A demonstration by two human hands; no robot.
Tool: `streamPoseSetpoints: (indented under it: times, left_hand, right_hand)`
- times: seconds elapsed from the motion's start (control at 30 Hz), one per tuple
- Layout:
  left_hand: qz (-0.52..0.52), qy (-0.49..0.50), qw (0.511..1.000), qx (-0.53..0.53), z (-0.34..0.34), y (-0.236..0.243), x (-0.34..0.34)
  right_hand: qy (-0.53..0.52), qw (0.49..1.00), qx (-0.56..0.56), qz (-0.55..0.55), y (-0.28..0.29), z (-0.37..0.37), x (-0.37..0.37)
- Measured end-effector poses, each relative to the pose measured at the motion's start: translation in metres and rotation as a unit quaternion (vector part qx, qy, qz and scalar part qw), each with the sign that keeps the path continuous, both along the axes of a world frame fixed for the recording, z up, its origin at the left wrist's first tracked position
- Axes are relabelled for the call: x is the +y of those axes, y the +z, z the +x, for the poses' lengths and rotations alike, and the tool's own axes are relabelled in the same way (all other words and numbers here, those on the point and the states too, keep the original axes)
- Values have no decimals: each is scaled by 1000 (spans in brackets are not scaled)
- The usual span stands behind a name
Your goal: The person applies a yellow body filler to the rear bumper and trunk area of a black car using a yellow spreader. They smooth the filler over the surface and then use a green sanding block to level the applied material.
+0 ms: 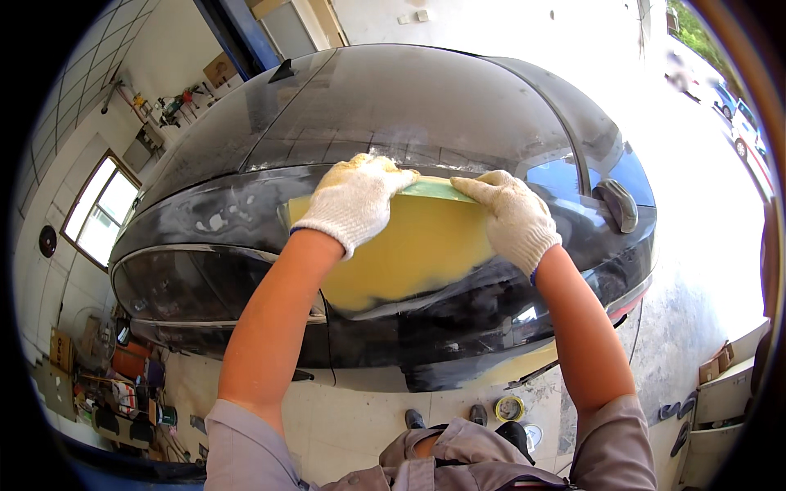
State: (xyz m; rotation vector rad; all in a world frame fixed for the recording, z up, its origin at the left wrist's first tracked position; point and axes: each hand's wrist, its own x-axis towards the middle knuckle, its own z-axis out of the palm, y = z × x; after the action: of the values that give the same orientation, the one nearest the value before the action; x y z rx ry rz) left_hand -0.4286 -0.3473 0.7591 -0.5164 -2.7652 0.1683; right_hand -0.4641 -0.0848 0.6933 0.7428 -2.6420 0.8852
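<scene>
My two hands, in white knitted gloves, work at the upper edge of a broad patch of smooth yellow filler (401, 245) on the side of a dark car (417, 102). A thin pale-green strip (438, 190) lies along that edge, between the hands. My left hand (352, 200) is closed at the strip's left end, its fingertips stained yellow-brown. At the right end, my right hand (520, 214) closes on it too, fingers pointing inward. The gloves hide both ends, and the strip's exact kind does not show. White dust marks the car body above the left hand.
By my feet on the tiled floor stand a yellow tin (509, 407) and a white lid or tin (533, 435). Tools and boxes crowd the left wall. A blue post (237, 37) rises behind the car. A light cabinet (729, 401) stands at right.
</scene>
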Motion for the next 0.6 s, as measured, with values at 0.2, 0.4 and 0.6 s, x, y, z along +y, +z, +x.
streamPoseSetpoints:
  times: [0.2,0.4,0.6]
  left_hand:
    - [8,13,1000,6,-11,-6,-5]
    - [21,-4,998,61,26,-49,-12]
    - [28,-1,984,177,77,-127,2]
  right_hand:
    - [-6,999,-23,27,-2,-12,-7]
    - [12,997,53,46,-33,13,-12]
    - [45,987,145,57,-105,38,-4]
